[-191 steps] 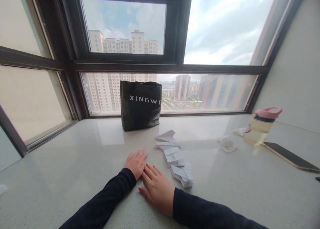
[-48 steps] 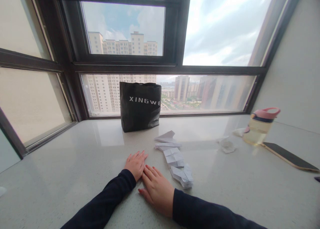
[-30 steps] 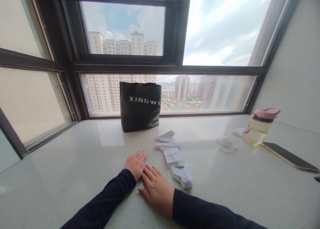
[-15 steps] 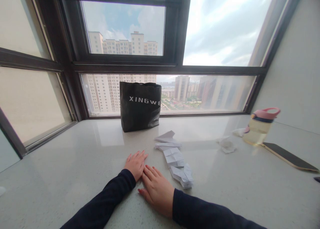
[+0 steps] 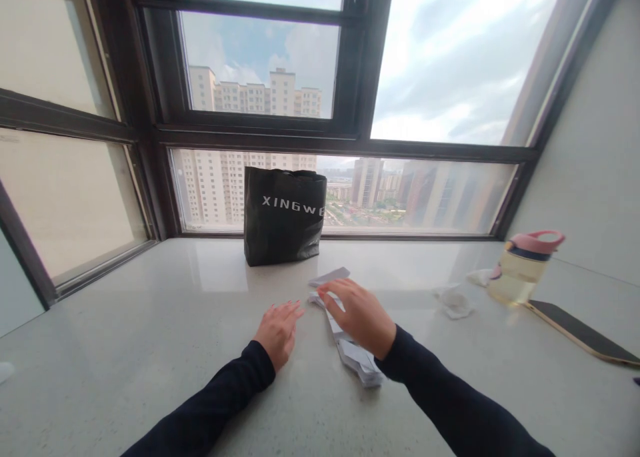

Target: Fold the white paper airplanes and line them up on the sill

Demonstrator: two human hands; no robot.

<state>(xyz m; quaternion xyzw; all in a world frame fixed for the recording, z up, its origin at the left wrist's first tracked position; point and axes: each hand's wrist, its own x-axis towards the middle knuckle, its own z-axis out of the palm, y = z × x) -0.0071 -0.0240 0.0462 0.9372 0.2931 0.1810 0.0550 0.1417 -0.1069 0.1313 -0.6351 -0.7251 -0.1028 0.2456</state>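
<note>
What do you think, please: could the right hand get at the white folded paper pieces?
Probably yes: the right hand is over the white folded paper pieces, with nothing visible in the way; whether it touches them is unclear.

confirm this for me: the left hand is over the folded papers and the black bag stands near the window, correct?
Not quite: the head view shows the right hand over the folded papers, while the left hand is off to their left. The black bag does stand near the window.
</note>
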